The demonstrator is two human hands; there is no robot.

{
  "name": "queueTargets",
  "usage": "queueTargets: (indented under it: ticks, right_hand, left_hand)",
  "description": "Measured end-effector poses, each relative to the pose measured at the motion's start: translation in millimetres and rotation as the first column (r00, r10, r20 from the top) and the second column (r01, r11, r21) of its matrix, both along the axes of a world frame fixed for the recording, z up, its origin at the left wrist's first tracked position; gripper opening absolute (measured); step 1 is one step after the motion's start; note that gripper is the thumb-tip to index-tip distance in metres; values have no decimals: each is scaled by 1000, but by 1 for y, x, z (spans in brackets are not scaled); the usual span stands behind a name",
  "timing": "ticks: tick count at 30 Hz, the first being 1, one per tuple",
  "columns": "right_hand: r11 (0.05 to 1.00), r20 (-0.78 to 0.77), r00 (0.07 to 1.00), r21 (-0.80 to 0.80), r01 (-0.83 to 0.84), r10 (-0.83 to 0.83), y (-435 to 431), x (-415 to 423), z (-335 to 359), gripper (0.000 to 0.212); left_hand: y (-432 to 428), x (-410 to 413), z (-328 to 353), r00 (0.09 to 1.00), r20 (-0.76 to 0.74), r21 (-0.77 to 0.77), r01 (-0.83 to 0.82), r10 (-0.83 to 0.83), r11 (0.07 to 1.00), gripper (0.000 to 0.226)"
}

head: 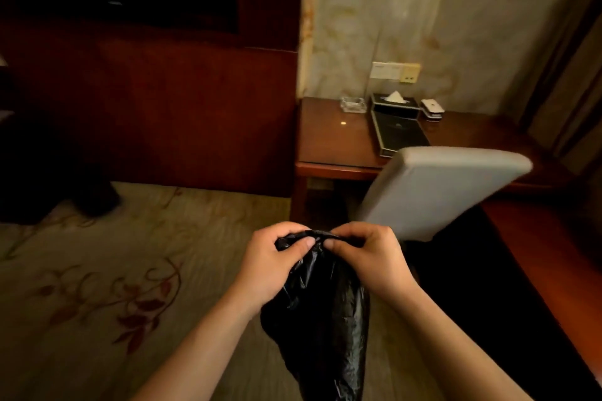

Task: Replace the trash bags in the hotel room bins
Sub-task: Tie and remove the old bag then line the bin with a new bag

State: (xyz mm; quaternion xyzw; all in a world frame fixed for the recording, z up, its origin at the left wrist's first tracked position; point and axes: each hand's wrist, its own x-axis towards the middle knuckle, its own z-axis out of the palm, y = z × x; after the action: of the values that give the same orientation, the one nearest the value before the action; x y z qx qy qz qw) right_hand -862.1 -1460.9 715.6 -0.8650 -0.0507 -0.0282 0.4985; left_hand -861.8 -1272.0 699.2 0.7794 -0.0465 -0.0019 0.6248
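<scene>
A black plastic trash bag (325,312) hangs in front of me over the carpet, crumpled and narrow. My left hand (273,260) and my right hand (368,257) both pinch its bunched top edge, thumbs close together. The bag's lower end runs out of the bottom of the view. No bin shows in this view.
A grey padded chair back (433,192) stands just behind my hands, pushed at a wooden desk (335,143). On the desk are a glass ashtray (352,105), a black tissue box (394,104) and a black folder (399,135). Floral carpet (107,273) spreads to the left; a dark wood panel (195,114) stands behind.
</scene>
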Motion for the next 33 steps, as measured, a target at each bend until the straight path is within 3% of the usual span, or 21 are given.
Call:
queueTargets:
  ticks: [7,13,21,28,33]
  right_hand:
    - [959,-4,960,34,-280,281,99,51,2,5]
    - [851,-17,853,81,-518,521,186,99,1,7]
    - [603,-4,607,125,-788,795,289,164,8,12]
    - [376,16,380,120,-919,925,366,187,18,14]
    - [303,132,311,72,-950,941,432,178,31,22]
  left_hand:
    - [91,2,2,965,-16,31,-261,262,965,8]
    - [158,4,6,861,-24,28,-508,509,861,8]
    - [213,18,12,622,-8,-9,-783,783,622,7]
    - [241,15,23,387,31,-48,-920,922,388,10]
    - [272,1,40,243,66,-48,-968,968,246,10]
